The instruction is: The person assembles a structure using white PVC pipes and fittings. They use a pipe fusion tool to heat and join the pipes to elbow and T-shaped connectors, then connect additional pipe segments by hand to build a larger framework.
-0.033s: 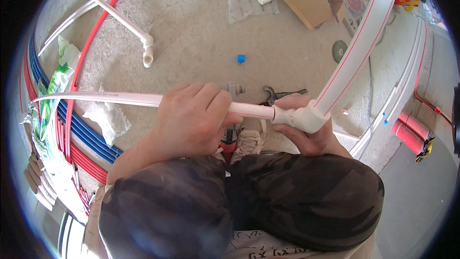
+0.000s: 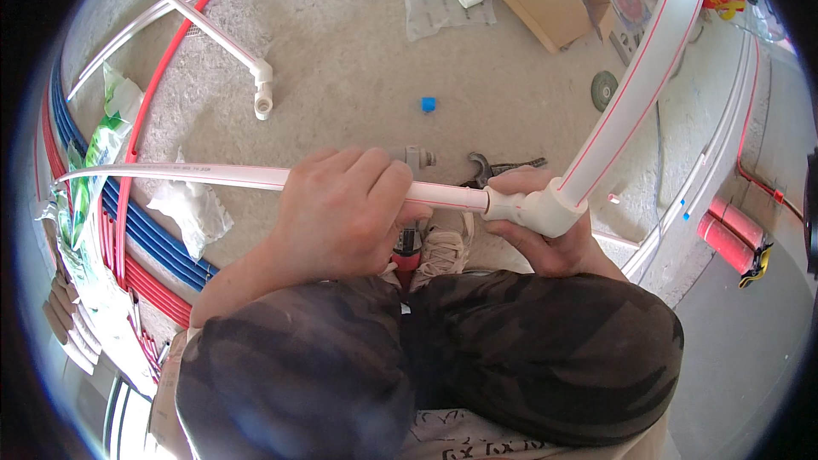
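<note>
Presently left hand (image 2: 341, 213) grips the stiff, light white plastic pipe (image 2: 213, 175) mid-length, right hand (image 2: 545, 234) clasping its white elbow fitting (image 2: 537, 209).

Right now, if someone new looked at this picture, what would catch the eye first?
First, the two hands at the centre: the left hand wraps a long white pipe, and the right hand cups the white elbow fitting joining it to a second white pipe that rises to the upper right. Next, the red and blue pipes curve along the floor at the left.
</note>
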`<act>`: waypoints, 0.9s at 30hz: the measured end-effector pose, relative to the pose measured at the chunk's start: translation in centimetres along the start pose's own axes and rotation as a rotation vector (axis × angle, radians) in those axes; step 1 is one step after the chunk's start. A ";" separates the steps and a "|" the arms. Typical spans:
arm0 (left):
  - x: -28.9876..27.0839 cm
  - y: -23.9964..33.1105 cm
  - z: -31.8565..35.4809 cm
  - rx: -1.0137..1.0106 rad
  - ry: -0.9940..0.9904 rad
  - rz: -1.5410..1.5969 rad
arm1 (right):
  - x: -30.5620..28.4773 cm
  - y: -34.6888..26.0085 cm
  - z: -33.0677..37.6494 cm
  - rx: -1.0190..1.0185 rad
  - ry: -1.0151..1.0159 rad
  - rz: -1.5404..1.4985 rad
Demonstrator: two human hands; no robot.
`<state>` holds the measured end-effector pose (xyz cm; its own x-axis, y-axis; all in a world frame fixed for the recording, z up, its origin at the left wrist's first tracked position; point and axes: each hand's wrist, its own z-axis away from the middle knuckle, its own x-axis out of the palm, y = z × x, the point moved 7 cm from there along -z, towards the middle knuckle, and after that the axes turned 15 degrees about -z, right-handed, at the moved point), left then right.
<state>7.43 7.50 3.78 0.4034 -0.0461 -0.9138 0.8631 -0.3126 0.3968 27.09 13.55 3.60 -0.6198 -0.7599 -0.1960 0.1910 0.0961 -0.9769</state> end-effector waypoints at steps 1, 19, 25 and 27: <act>0.0 0.0 0.0 0.002 -0.003 0.001 | 0.0 0.0 0.0 -0.003 0.005 -0.003; 0.9 0.0 0.6 -0.026 -0.048 0.070 | 1.4 0.9 -0.1 -0.126 -0.121 -0.083; 1.1 -0.1 0.5 -0.071 -0.085 0.092 | 2.2 0.8 -0.6 -0.153 -0.197 0.003; 1.1 -0.2 0.5 -0.078 -0.103 0.098 | 2.0 0.5 -0.8 -0.185 -0.114 -0.066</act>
<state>7.55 7.04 2.60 0.4569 -0.1707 -0.8730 0.8439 -0.2273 0.4861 25.34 12.63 2.64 -0.5344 -0.8350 -0.1307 0.0037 0.1523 -0.9883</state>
